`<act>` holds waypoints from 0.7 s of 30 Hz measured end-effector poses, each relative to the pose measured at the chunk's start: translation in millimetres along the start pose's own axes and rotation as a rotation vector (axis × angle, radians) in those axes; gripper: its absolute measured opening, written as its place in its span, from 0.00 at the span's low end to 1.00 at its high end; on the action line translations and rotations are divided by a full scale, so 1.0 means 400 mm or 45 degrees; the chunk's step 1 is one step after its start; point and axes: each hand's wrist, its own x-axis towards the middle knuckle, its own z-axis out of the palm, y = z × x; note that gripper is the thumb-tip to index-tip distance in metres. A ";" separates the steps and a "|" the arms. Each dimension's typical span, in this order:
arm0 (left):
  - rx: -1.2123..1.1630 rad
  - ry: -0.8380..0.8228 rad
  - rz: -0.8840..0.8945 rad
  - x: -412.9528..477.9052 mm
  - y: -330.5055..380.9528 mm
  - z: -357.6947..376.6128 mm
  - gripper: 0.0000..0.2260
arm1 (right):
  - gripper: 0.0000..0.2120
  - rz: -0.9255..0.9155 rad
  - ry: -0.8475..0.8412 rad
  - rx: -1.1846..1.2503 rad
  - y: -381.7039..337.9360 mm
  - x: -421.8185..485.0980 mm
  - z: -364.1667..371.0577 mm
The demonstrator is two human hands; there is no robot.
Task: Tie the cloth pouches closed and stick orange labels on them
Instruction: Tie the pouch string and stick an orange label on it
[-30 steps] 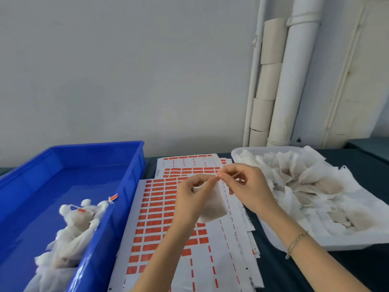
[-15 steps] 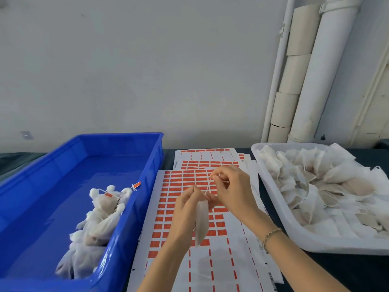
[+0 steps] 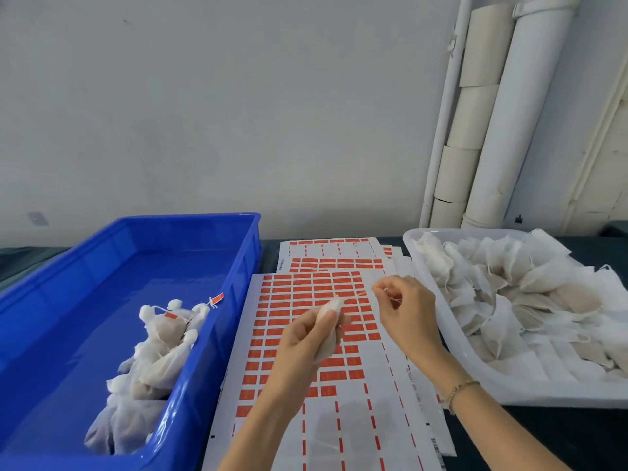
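Cloth pouch (image 3: 330,309) is held above the label sheets (image 3: 339,436), its neck grasped by the left grip (image 3: 306,338); the right grip (image 3: 407,314), just beside, pinches the pouch's string (image 3: 394,299).

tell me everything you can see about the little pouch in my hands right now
The pouch is small, of thin off-white cloth, bunched at its top and held tilted above the label sheet. The left hand grips its body; the right hand pinches a thin string running from its top. No orange label shows on it.
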 end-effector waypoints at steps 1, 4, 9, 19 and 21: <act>-0.043 -0.009 0.009 -0.001 0.001 0.000 0.10 | 0.06 0.019 -0.059 -0.004 0.006 -0.018 -0.001; 0.029 0.058 0.086 -0.001 -0.005 0.004 0.08 | 0.07 0.078 -0.220 0.005 0.006 -0.084 0.002; 0.908 0.231 0.462 0.010 -0.038 0.002 0.15 | 0.06 0.198 -0.424 0.350 -0.038 -0.126 -0.011; 0.233 0.252 0.230 0.002 -0.012 0.034 0.10 | 0.08 0.315 -0.222 0.702 -0.078 -0.114 -0.006; 0.114 0.188 0.126 0.000 -0.007 0.037 0.10 | 0.11 0.331 -0.302 0.723 -0.080 -0.109 0.009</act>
